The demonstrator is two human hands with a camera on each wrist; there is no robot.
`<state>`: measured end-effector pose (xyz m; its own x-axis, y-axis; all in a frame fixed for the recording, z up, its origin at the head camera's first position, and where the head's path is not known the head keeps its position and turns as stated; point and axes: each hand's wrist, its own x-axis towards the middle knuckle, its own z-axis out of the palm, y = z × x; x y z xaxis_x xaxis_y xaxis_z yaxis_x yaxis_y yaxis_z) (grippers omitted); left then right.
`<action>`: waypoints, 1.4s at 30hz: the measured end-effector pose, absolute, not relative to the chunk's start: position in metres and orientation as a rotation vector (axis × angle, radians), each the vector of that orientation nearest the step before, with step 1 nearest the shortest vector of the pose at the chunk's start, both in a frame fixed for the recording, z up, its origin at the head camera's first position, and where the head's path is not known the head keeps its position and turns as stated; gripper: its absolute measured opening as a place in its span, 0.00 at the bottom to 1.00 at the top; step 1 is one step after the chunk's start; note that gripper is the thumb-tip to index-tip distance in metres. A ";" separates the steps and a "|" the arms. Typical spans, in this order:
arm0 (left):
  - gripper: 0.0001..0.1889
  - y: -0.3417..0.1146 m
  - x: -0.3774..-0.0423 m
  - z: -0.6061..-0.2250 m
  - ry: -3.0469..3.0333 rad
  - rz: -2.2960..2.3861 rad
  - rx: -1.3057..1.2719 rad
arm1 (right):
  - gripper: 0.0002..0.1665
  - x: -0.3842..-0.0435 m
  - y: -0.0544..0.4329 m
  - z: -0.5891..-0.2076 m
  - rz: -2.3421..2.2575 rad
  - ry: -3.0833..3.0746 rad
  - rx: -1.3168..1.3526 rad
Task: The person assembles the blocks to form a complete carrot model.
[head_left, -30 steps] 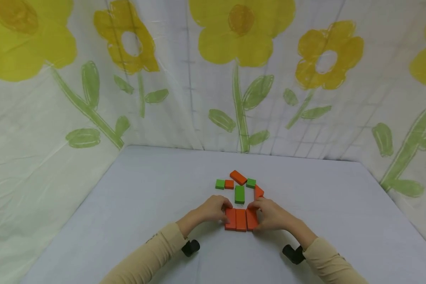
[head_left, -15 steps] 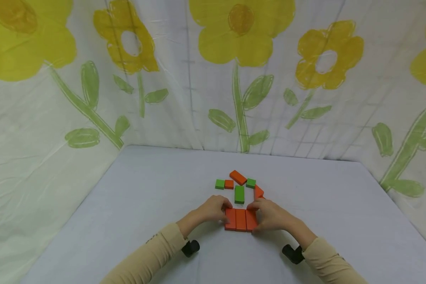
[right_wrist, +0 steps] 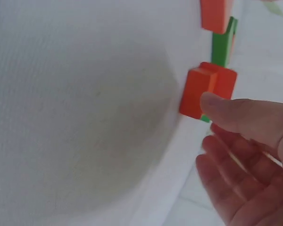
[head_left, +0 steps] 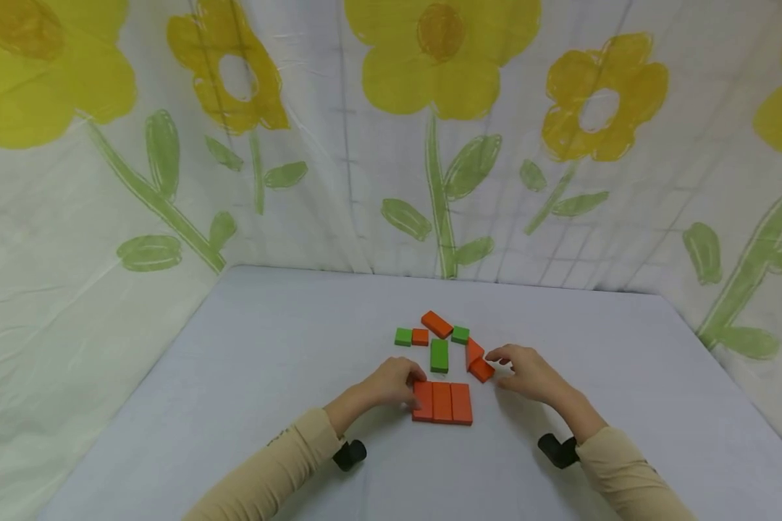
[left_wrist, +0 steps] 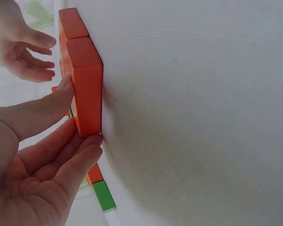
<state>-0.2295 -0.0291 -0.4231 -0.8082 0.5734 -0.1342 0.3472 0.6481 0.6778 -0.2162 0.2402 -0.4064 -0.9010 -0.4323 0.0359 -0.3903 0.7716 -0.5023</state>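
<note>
My left hand (head_left: 391, 382) pinching leftmost block (head_left: 425, 396) of flat three-block red row (head_left: 442, 403); my right hand (head_left: 528, 370), fingers parted, holding nothing, near outlying red block (head_left: 482, 370). Step, apparently: row steadied, another piece sought; next move likely calls for light pinch.

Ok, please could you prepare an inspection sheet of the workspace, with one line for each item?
Surface: pale table, finely textured in the left wrist view.
Job's things: three red blocks side by side; beyond them, three green blocks and four orange-red pieces, one triangular.
Clutter: nothing seen.
Left hand: holds the leftmost block of the row.
Right hand: fingers apart beside the nearest orange-red piece; contact unclear.
Cables: nothing seen.
Surroundings: white sheet with yellow flowers behind the table.
</note>
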 end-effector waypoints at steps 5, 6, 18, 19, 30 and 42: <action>0.20 -0.028 -0.229 -0.423 2.528 0.945 0.722 | 0.21 -0.220 0.239 -0.413 -0.705 2.894 -0.728; 0.20 -0.028 -0.229 -0.423 2.528 0.947 0.720 | 0.21 -0.220 0.238 -0.414 -0.677 2.895 -0.740; 0.20 -0.030 -0.227 -0.423 2.525 0.954 0.725 | 0.13 -0.226 0.236 -0.422 -0.488 2.965 -0.854; 0.20 -0.030 -0.227 -0.423 2.524 0.955 0.726 | 0.13 -0.226 0.235 -0.421 -0.503 2.962 -0.836; 0.20 -0.029 -0.227 -0.425 2.525 0.953 0.728 | 0.13 -0.203 0.221 -0.411 -0.799 2.943 -0.671; 0.19 -0.031 -0.229 -0.424 2.527 0.961 0.759 | 0.18 -0.163 0.174 -0.411 -0.830 2.787 -0.902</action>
<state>-0.2293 -0.0305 -0.4240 -0.8030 0.5849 -0.1146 0.3608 0.6301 0.6876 -0.1632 0.1736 -0.4109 -0.8200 -0.5677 0.0727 -0.5150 0.6765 -0.5265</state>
